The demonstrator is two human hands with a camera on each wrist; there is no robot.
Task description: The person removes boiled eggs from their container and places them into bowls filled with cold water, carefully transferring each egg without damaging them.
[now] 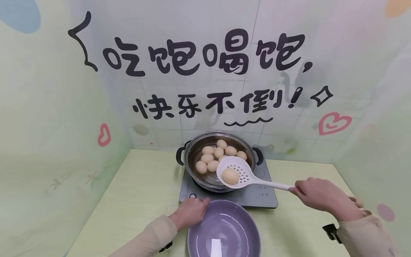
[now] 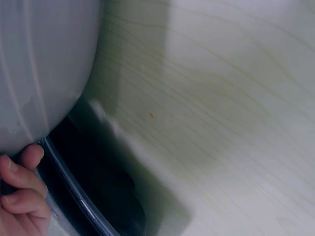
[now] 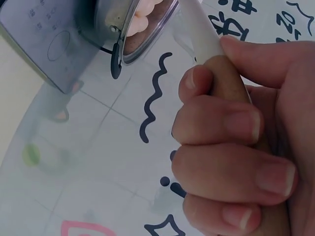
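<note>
My right hand (image 1: 321,196) grips the handle of a white slotted spoon (image 1: 249,175). In the right wrist view, curled fingers (image 3: 221,123) wrap its brown grip. One egg (image 1: 230,176) lies in the spoon's perforated bowl, over the near rim of a steel pot (image 1: 191,173). Several more eggs (image 1: 207,159) sit inside that pot. My left hand (image 1: 192,212) holds the left far rim of a purple bowl (image 1: 252,223), whose inside holds no eggs. The left wrist view shows curled fingertips (image 2: 32,155) against this bowl's outside (image 2: 44,64).
The pot stands on a grey induction cooker (image 1: 266,198), black handles (image 1: 180,156) at its sides. Under everything is a pale wood-grain table (image 1: 135,189). A printed wall (image 1: 205,82) with black lettering rises behind, and side panels (image 1: 48,135) flank the table.
</note>
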